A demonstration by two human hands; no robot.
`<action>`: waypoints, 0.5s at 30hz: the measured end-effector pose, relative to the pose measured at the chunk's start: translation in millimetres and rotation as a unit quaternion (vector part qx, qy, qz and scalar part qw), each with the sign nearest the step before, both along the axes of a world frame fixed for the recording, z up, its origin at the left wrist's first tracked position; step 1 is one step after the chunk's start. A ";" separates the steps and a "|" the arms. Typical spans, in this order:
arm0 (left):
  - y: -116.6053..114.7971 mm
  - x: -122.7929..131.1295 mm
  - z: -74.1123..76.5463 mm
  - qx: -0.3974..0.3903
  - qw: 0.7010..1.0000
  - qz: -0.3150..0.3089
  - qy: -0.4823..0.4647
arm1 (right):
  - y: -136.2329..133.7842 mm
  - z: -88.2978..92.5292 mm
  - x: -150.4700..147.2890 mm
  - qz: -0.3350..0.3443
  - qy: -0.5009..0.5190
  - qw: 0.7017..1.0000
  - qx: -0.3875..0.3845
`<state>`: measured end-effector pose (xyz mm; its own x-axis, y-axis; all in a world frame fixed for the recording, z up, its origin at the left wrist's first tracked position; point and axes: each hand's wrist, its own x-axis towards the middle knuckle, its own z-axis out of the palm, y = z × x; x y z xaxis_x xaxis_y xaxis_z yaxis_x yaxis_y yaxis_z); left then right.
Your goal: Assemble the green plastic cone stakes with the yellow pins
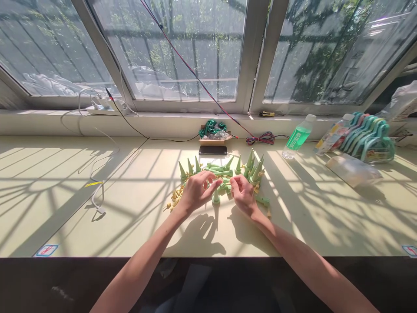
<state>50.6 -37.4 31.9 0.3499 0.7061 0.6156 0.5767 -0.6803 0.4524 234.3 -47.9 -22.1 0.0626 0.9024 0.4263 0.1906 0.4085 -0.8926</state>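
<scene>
A heap of small green plastic cones (pixel 250 167) and green pieces lies on the pale table (pixel 137 217), with several small yellow pegs (pixel 176 196) at its left. My left hand (pixel 197 191) hovers over the heap, fingers curled and pinched on a small green piece. A green cone (pixel 216 198) stands upright just below its fingertips. My right hand (pixel 243 193) is close beside it, fingers curled in a pinch on something small that I cannot make out.
A black phone (pixel 213 150) lies behind the heap, with a small box of green parts (pixel 213 130) beyond it. A green bottle (pixel 298 137), teal hangers (pixel 369 134) and a plastic bag (pixel 353 169) sit at right. White cables (pixel 97 191) and a power strip (pixel 104 106) are at left.
</scene>
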 end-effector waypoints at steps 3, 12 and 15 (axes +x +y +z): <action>-0.9 -8.3 -4.2 -0.025 0.999 -0.027 0.020 | -0.2 -0.2 -0.1 -0.002 -0.005 1.000 0.002; -7.8 -7.8 -29.0 -0.056 0.996 -0.057 0.041 | -3.3 -0.5 -0.2 -0.011 -0.034 0.999 0.017; -7.5 -7.3 -26.7 -0.073 0.994 -0.083 0.025 | -2.4 -1.1 -0.3 -0.006 -0.026 1.000 0.015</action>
<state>43.3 -44.9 5.2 0.4971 0.7161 0.4900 0.4858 -0.6976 0.5267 234.0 -50.3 -23.2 0.0502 0.8886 0.4559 0.2405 0.4322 -0.8691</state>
